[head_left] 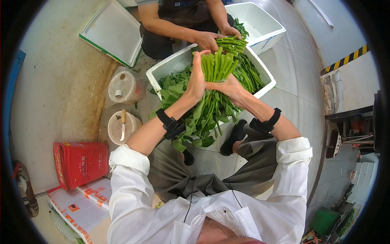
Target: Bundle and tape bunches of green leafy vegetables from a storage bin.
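Observation:
My left hand and my right hand hold a bundle of leafy green vegetables between them, its cut stems pointing away from me and its leaves hanging towards me. The bundle is over a white foam box that holds more leafy greens. Across the box, a co-worker's hands hold a smaller bunch of green stems, close to the tips of my bundle. Part of my fingers is hidden behind the stems.
Behind stands a second white foam box. A foam lid leans at the left wall. Two plastic tubs stand left of the box, the nearer with a curved wooden-handled knife on top. A red box sits at lower left.

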The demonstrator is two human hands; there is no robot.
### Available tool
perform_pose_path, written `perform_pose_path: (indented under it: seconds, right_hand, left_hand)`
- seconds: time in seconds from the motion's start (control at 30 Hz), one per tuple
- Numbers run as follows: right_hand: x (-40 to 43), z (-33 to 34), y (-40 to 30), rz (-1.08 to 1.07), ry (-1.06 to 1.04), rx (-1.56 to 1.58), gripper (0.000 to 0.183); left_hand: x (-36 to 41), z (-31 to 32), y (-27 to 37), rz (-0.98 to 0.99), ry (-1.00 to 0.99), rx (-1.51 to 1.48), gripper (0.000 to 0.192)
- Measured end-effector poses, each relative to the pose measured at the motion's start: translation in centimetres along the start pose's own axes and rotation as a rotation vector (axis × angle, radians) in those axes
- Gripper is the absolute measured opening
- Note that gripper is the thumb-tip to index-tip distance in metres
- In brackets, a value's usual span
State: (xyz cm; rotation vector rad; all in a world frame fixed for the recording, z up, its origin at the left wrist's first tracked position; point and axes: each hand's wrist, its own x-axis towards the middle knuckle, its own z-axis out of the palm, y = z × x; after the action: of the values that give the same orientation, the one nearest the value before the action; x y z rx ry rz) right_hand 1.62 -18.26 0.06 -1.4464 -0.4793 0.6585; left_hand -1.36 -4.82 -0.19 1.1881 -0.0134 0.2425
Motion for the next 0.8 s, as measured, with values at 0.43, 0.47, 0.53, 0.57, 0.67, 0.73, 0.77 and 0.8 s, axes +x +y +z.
perform_pose_path:
  seconds: [0.43,0.47,0.53,0.57,0.67,0.73,0.77,0.8]
  right_hand:
    - [0.4,-0.3,0.2,-0.023,0.064,0.002,0.055]
    - [0.4,-0.5,0.3,-0.021,0.067,0.001,0.055]
    - [0.5,-0.7,0.0,0.021,0.079,0.021,0.054]
    - [0.4,-0.8,-0.1,0.02,0.079,0.02,0.054]
    - [0.2,-1.5,-0.7,0.03,0.078,0.063,0.048]
    - [0.2,-1.9,-0.3,-0.032,0.125,0.073,0.048]
    - [0.2,-2.2,-0.3,-0.029,0.131,0.074,0.048]
    - [0.4,-1.8,-0.5,0.022,0.117,0.09,0.045]
  left_hand:
    - [0.8,-1.3,-1.5,-0.126,0.083,-0.034,0.064]
    - [0.1,-0.7,-0.1,-0.135,0.002,-0.035,0.066]
    - [-0.4,-1.3,1.5,-0.126,-0.195,0.025,0.073]
    - [-0.5,-2.2,1.2,-0.125,-0.196,0.024,0.073]
    - [-0.7,-3.6,1.1,-0.053,-0.31,0.675,0.071]
    - [-2.2,-3.0,1.4,0.03,-0.41,0.737,0.076]
    - [-2.7,-2.7,1.4,0.118,-0.504,0.799,0.082]
    - [-2.5,-3.3,1.1,0.089,-0.46,0.806,0.079]
